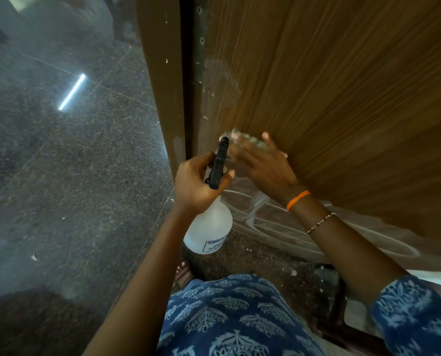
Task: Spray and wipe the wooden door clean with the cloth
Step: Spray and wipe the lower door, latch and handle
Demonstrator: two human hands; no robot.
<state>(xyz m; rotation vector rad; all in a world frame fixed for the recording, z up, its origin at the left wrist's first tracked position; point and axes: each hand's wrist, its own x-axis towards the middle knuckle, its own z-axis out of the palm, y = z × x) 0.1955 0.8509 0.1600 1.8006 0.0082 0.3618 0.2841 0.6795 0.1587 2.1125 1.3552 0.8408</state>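
So the wooden door [342, 86] fills the whole upper right of the frame, brown with fine vertical grain, and its lower part near the bottom edge has whitish smeary streaks across it. The left hand [196, 183] is in the middle of the frame, fingers wrapped around the neck of a spray bottle [209, 227]. The bottle is white-ish plastic with a black trigger head pointing up toward the door, and there's a label with dark print low on its body that I can't read properly. Right next to it, the right hand [260, 163] is pressed flat against the door with fingers spread, holding the cloth [242, 140] under the palm. The cloth is blurry, looks pale and bunched, poking out above the fingertips, touching the wood.

On that right wrist there's an orange band [297, 199] and a thin beaded bracelet [320, 223] further down the arm. Left of the door is the darker door frame [163, 73] with a metal hinge strip [200, 47] running along the gap. The floor [60, 150] on the left is dark speckled stone tile with light reflections. Blue patterned clothing [234, 317] shows at the bottom.
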